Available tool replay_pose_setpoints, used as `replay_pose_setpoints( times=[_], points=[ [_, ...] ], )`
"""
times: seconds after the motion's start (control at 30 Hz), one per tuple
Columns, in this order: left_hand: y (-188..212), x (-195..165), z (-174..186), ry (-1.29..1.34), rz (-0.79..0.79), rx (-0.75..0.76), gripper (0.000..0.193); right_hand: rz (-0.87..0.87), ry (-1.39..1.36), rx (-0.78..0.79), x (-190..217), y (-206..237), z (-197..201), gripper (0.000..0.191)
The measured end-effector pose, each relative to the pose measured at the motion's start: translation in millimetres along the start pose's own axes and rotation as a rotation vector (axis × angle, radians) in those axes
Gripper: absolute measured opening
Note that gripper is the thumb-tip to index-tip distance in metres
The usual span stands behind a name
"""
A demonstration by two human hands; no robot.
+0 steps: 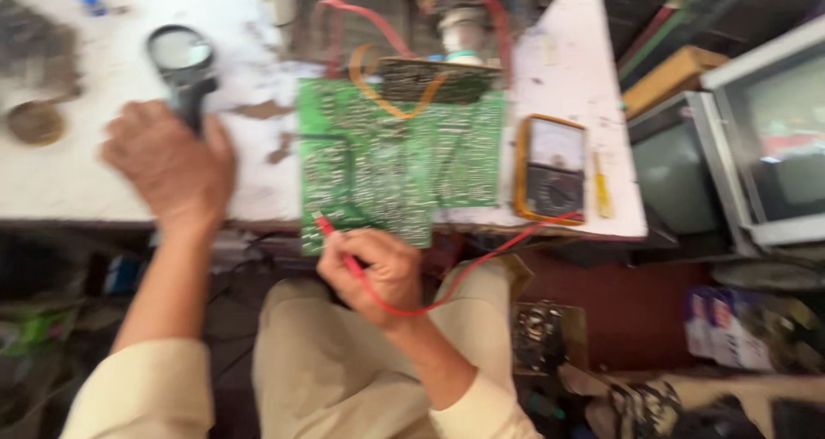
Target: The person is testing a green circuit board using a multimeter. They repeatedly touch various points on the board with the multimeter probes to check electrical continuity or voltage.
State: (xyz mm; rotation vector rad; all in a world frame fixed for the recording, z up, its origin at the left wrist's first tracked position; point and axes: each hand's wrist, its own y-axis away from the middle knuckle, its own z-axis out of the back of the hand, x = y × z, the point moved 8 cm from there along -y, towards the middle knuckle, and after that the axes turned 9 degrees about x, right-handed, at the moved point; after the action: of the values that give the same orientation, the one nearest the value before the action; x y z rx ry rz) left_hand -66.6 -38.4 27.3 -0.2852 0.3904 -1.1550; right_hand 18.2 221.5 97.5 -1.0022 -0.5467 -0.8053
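A large green circuit board (pixel 400 160) lies solder side up on the white worktable (pixel 77 173), its near edge hanging over the table's front. My right hand (pixel 374 271) grips a red test probe (pixel 331 233) whose tip touches the board's near left corner. The probe's red lead (pixel 481 263) runs to a yellow-cased analogue multimeter (pixel 552 168) just right of the board. My left hand (pixel 172 164) holds the black handle of a magnifying glass (pixel 182 54) over the table, left of the board. The picture is blurred.
Red and orange wires (pixel 378 31) and a smaller dark board (pixel 434 78) sit behind the green board. A small yellow screwdriver (pixel 603 194) lies right of the meter. Old television sets (pixel 739 147) stand at the right. Clutter fills the floor (pixel 601 379) near my knees.
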Motion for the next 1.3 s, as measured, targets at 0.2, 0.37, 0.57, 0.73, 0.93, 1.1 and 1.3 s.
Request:
replay_pose_setpoints(
  times=[0.2, 0.37, 0.57, 0.73, 0.93, 1.1, 1.3],
  points=[
    [6, 0, 0, 0.043, -0.048, -0.025, 0.046, -0.045, -0.061, 0.023, -4, 1, 2, 0.01],
    [-2, -4, 0, -0.056, 0.015, -0.008, 0.05, 0.01, -0.022, 0.011, 1, 3, 5, 0.011],
    [-12, -1, 14, 0.059, 0.101, 0.074, 0.048, 0.011, -0.034, -0.039, 5, 8, 4, 0.013],
    [-9, -6, 33, 0.077, 0.087, 0.029, 0.045, -0.121, -0.071, -0.069, -13, 16, 2, 0.018],
    [-8, -6, 35, 0.081, 0.097, 0.019, 0.046, -0.032, -0.076, -0.065, -17, 24, 7, 0.016],
    [-9, -5, 30, 0.08, 0.105, 0.053, 0.046, -0.039, -0.057, -0.057, -15, 24, 9, 0.016],
    [-8, -5, 30, 0.063, 0.096, 0.038, 0.047, 0.005, 0.058, -0.078, -3, 4, 16, 0.016]
  ],
)
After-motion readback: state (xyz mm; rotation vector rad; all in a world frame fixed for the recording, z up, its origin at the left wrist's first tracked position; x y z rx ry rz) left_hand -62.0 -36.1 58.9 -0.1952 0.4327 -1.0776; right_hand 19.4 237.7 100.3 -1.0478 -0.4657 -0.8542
